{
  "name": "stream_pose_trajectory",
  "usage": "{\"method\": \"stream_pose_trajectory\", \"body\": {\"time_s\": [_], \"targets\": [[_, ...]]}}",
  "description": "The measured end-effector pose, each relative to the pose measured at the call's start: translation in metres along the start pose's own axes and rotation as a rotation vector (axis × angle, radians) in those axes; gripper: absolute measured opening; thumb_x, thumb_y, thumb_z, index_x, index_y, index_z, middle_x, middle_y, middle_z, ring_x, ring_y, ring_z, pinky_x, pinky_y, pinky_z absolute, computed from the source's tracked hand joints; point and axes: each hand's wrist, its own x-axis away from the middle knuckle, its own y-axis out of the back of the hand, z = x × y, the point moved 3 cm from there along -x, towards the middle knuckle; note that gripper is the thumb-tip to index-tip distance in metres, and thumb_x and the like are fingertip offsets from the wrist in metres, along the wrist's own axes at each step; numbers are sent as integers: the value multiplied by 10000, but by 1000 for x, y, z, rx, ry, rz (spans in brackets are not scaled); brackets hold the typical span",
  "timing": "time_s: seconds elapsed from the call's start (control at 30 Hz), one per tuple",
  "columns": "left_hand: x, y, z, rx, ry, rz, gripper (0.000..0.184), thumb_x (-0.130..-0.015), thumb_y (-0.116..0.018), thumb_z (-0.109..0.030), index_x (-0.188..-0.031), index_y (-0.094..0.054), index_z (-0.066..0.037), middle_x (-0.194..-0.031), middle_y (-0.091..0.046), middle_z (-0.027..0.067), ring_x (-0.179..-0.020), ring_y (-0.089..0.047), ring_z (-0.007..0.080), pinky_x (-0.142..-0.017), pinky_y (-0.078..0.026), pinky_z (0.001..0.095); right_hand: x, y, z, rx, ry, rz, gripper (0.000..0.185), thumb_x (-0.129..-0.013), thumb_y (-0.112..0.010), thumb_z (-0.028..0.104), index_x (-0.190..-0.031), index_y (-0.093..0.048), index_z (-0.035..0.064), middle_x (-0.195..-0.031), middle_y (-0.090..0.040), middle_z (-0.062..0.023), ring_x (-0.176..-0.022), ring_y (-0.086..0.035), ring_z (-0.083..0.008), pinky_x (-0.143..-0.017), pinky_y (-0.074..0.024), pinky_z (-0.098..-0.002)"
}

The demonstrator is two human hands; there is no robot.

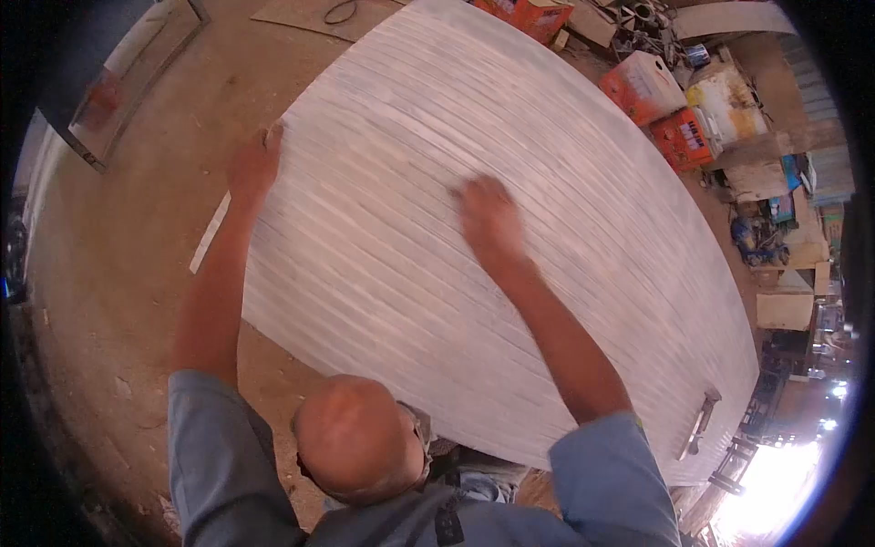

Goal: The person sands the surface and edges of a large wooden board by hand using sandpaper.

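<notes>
A large pale panel (pixel 392 219) with many parallel strips or grooves spreads in front of me. My left hand (pixel 258 159) is at its left edge, with the fingers curled over the rim. Over the middle of the panel is my right hand (pixel 489 219), closed like a fist and smeared by motion. Something small and dark shows beside its fingers, too blurred to name. A hammer-like tool (pixel 700 425) lies on the panel at the lower right. A thin white strip (pixel 210 232) sticks out beyond the left edge, near my left forearm.
Orange and white boxes (pixel 643 87) stand past the panel's far right side, with a stained white container (pixel 729 102) and assorted clutter. A framed board (pixel 137 82) is at the upper left on the brown floor (pixel 109 264). Bright light enters at the lower right.
</notes>
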Motion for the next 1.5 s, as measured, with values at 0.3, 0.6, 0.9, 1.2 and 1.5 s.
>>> {"method": "stream_pose_trajectory", "body": {"time_s": [0.3, 0.6, 0.9, 1.2, 1.5], "targets": [[-2, -14, 12, 126, 19, 40, 594, -974, -366, -541, -1161, -653, -54, -1085, -660, 236, -1037, -617, 414, -910, -466, 480, 134, 119, -81, 14, -119, 62, 148, -803, -676, 20, -941, -626, 35, -855, -589, -152, -821, -580, -341, -720, -482, -434], [6, 8, -3, 62, 75, 94, 600, -979, -347, -531, -1133, -660, -42, -1027, -674, 239, -1001, -633, 408, -891, -476, 486, -144, -75, 100, -165, 182, -26, 103, -822, -588, 51, -922, -588, 25, -937, -587, -175, -911, -573, -363, -811, -472, -464], [4, -6, -1, 103, 37, 93, 550, -993, -367, -476, -1148, -650, -30, -1021, -681, 225, -982, -650, 378, -878, -488, 475, 9, 40, -10, -137, 61, 96, 124, -835, -619, 40, -958, -615, 44, -864, -583, -150, -842, -596, -340, -789, -496, -465], [4, 10, -6, 73, 60, 131, 552, -988, -375, -489, -1122, -647, -28, -958, -683, 228, -928, -656, 395, -829, -499, 494, -183, -98, 115, -153, 256, 12, 148, -811, -589, 70, -946, -596, 10, -920, -598, -173, -908, -597, -347, -813, -494, -455], [5, 7, -5, 165, 87, 158, 553, -987, -347, -504, -1047, -648, -44, -938, -682, 223, -921, -648, 417, -835, -488, 518, -182, -92, 113, -178, 201, 77, 115, -790, -597, 62, -897, -575, 25, -952, -611, -183, -922, -605, -359, -811, -498, -465]]}}
